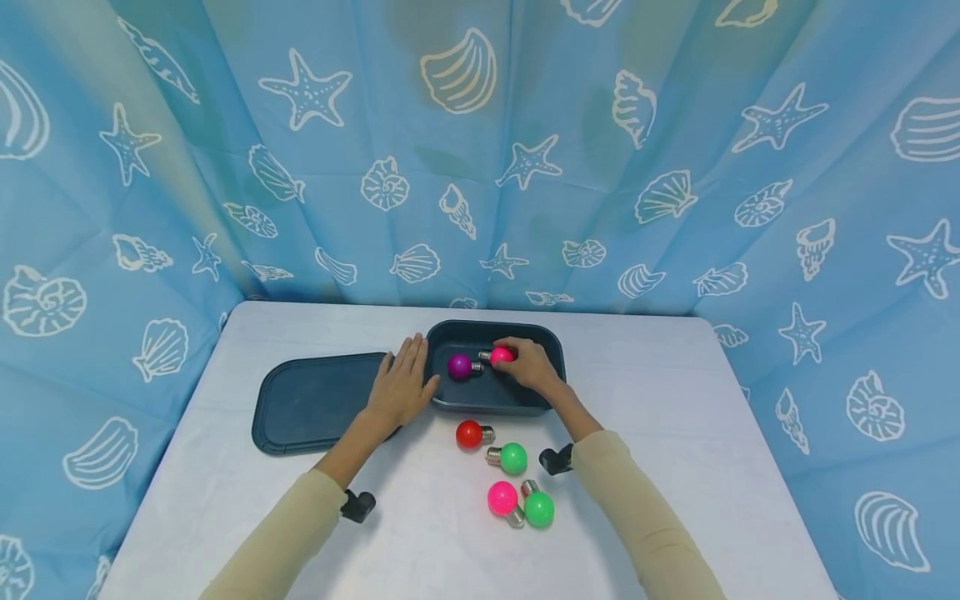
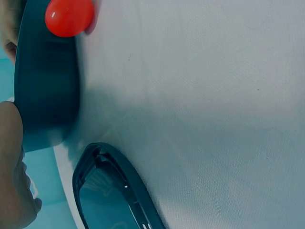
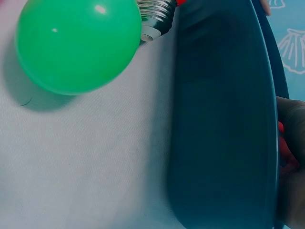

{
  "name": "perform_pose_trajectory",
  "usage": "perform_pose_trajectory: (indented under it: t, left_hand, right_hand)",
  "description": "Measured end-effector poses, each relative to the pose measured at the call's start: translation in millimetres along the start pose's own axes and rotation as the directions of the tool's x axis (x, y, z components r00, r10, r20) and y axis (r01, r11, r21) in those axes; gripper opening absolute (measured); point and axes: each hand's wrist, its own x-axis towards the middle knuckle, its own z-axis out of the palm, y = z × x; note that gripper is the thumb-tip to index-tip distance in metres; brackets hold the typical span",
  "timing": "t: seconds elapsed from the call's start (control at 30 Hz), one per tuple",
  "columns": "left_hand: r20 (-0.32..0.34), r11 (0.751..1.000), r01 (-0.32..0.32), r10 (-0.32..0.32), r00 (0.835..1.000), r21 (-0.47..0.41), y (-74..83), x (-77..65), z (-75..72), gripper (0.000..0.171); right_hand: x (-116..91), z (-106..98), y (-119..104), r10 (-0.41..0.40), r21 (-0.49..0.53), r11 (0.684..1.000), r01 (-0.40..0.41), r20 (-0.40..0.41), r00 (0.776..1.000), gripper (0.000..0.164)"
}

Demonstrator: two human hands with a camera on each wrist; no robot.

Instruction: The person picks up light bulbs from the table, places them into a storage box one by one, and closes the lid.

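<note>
A dark rectangular container (image 1: 495, 409) stands near the table's far edge. My right hand (image 1: 527, 364) reaches into it and grips a pink light bulb (image 1: 501, 357) by its round end, the metal base facing left. Just left of that bulb, a purple light bulb (image 1: 460, 366) lies on the container's floor. With fingers straight, my left hand (image 1: 401, 385) rests against the container's left side. In the left wrist view, part of the left hand (image 2: 12, 162) shows at the container's rim. The right wrist view catches only part of the right hand (image 3: 293, 138) behind the container wall (image 3: 224, 119).
Left of the container lies its dark lid (image 1: 315, 400). On the white table (image 1: 660, 467) in front are a red bulb (image 1: 469, 434), a green bulb (image 1: 513, 458), a second green bulb (image 1: 539, 509) and another pink bulb (image 1: 502, 498). A blue shell-patterned curtain (image 1: 480, 133) hangs behind.
</note>
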Motion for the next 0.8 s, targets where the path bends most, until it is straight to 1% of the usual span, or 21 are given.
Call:
perform_pose_trajectory:
  t: [0.23, 0.5, 0.63, 0.73, 0.8]
  left_hand:
    - [-0.009, 1.000, 0.001, -0.001, 1.000, -0.005, 0.3, -1.1, -0.1, 0.072]
    - [0.011, 1.000, 0.008, -0.008, 1.000, 0.004, 0.7, -0.4, -0.9, 0.073]
    - [0.011, 1.000, 0.007, -0.008, 1.000, 0.002, 0.6, 0.0, -0.3, 0.073]
    - [0.011, 1.000, 0.008, -0.008, 1.000, 0.002, 0.2, 0.2, 0.2, 0.073]
    - [0.013, 1.000, 0.008, -0.008, 1.000, 0.002, 0.2, 0.6, 0.3, 0.073]
  right_hand:
    - [-1.5, 0.1, 1.3, 0.003, 0.009, 1.000, -0.003, 0.000, 1.000, 0.040]
    - [-2.0, -1.0, 1.5, -0.018, 0.009, 1.000, 0.018, 0.004, 1.000, 0.042]
    - [-3.7, -3.1, 2.3, -0.031, 0.002, 1.000, 0.031, -0.003, 1.000, 0.045]
    - [-7.2, -7.4, 2.7, -0.069, -0.009, 0.998, 0.069, -0.019, 0.997, 0.046]
    - [-10.8, -11.4, 3.5, -0.107, -0.004, 0.994, 0.107, -0.037, 0.994, 0.046]
